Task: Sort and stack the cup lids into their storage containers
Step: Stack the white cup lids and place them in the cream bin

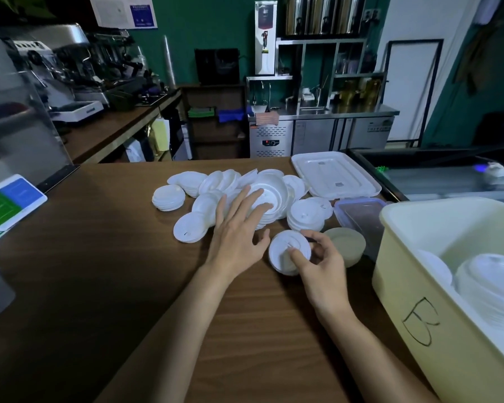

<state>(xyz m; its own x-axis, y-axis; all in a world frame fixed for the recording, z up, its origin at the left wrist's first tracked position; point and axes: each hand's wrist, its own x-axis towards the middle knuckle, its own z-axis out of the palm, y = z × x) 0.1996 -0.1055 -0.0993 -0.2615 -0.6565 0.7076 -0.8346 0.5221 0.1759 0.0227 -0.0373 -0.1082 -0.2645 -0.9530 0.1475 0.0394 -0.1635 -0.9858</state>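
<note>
We have one camera, worn on the head, looking forward and down, close above the table, with the room's far wall in view behind.

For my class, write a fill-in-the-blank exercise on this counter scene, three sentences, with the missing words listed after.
1. The right hand grips a small stack of white lids while the ____ hand reaches into the pile.
2. The yellow bin bears the letter ____.
3. The lids lie on a ____ counter.

Missing words: left; B; wooden
</note>
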